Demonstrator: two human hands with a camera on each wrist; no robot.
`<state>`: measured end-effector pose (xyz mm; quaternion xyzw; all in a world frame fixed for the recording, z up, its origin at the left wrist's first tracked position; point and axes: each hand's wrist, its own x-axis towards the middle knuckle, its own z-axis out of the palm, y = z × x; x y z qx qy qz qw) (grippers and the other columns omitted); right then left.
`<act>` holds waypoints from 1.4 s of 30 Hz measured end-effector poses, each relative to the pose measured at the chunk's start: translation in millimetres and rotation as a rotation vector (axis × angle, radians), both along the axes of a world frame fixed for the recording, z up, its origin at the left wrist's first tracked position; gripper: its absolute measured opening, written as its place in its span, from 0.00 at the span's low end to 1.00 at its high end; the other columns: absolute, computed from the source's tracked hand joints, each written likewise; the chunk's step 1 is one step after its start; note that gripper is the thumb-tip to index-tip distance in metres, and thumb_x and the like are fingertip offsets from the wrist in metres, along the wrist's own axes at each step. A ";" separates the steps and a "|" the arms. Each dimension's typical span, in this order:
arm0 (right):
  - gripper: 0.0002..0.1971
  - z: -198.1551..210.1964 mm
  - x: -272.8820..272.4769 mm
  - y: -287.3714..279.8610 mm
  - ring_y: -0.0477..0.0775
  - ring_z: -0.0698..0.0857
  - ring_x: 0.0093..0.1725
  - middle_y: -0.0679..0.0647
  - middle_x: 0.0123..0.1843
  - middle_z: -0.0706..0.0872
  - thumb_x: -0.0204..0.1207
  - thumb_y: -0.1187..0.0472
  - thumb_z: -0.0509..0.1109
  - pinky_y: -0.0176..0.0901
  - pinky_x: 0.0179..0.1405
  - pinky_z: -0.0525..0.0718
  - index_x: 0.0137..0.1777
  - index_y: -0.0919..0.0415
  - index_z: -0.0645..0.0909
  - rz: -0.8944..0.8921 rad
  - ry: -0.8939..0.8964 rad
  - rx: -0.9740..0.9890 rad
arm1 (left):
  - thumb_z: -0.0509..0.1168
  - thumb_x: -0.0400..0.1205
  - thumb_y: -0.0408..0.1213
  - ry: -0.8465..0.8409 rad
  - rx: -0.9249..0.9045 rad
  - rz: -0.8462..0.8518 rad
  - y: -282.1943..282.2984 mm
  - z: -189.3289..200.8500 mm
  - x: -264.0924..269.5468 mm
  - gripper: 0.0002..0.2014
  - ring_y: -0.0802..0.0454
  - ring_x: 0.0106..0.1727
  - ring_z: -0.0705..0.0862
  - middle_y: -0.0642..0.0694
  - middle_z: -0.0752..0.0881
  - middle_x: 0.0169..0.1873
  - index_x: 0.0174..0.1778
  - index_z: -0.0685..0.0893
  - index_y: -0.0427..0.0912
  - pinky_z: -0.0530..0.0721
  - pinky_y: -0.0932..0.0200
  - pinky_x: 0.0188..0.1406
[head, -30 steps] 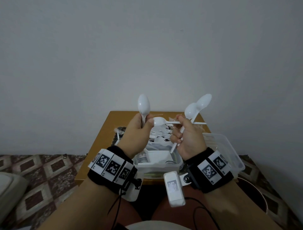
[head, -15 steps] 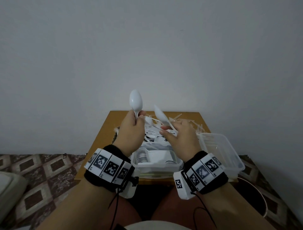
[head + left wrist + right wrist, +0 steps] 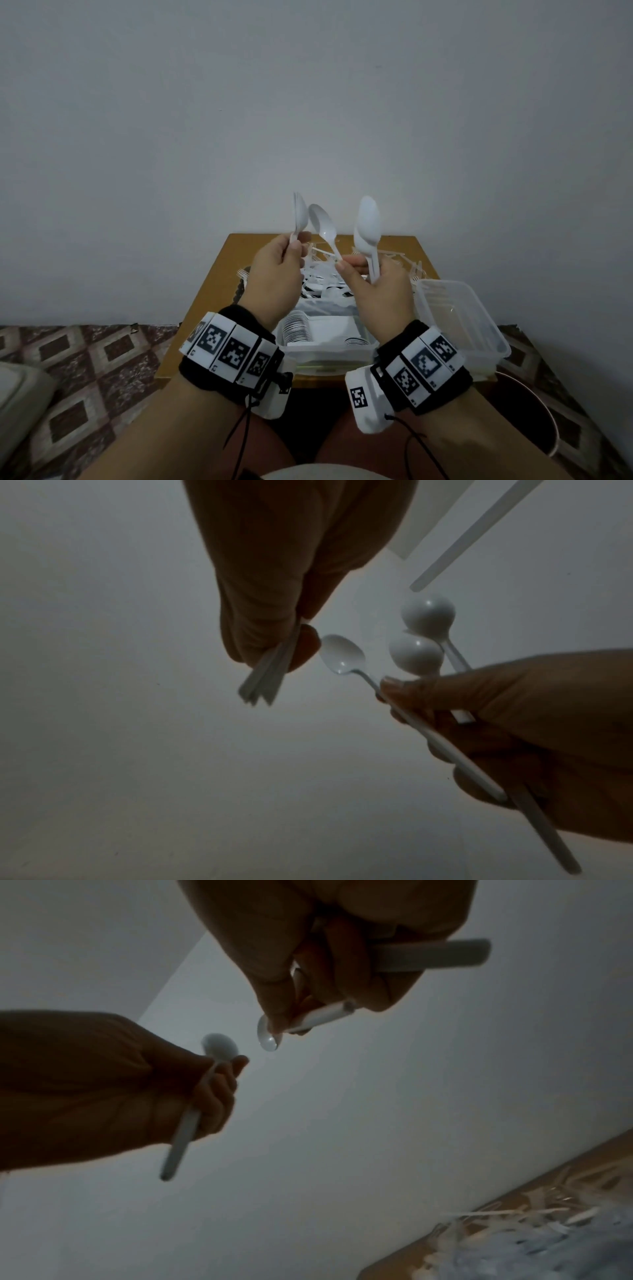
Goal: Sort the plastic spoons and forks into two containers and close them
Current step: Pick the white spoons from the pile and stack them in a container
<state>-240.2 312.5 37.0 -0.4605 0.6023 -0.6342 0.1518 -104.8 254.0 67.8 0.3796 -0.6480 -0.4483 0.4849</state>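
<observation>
Spoons counted: your left hand gripped perhaps two; right hand gripped three.

Spoons in both hands

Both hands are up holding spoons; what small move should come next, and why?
Probably pass the tilted spoon pinched by the right hand into the left hand: its bowl nearly meets the left hand's spoons, which would gather them.
</observation>
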 end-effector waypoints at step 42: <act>0.09 16.8 34.5 0.5 0.49 0.85 0.43 0.53 0.50 0.87 0.89 0.58 0.54 0.40 0.33 0.81 0.62 0.57 0.74 0.219 -0.589 0.066 | 0.56 0.89 0.36 -0.112 0.073 -0.323 20.8 -5.6 -8.5 0.14 0.36 0.46 0.89 0.32 0.89 0.46 0.59 0.87 0.39 0.89 0.42 0.49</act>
